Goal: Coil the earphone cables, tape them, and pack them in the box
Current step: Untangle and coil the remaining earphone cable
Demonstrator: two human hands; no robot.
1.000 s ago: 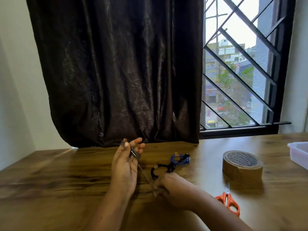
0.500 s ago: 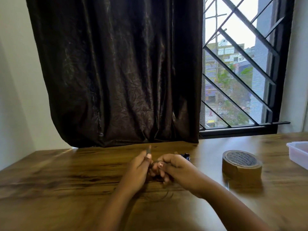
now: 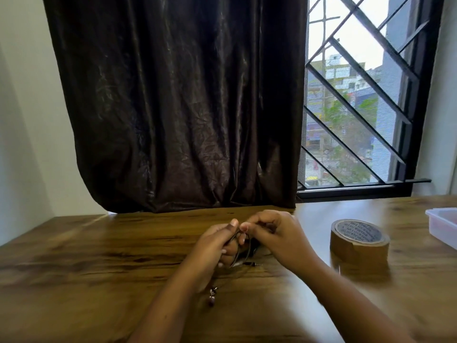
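From the head view, both hands meet over the middle of the wooden table (image 3: 99, 256). The left hand (image 3: 212, 243) has its fingers curled round loops of the dark earphone cable (image 3: 236, 253), thumb tip raised. The right hand (image 3: 279, 236) pinches the same cable just beside the left thumb, fingers bent. Below the hands the jack plug (image 3: 256, 264) sticks out to the right just above the tabletop, and an earbud (image 3: 211, 299) hangs near the left wrist, blurred. To the right, well apart from the hands, a roll of brown tape (image 3: 359, 240) lies flat. At the far right edge sits the clear plastic box (image 3: 442, 224), partly cut off. Behind the table hang a dark curtain (image 3: 178, 107) and a barred window (image 3: 358, 107).
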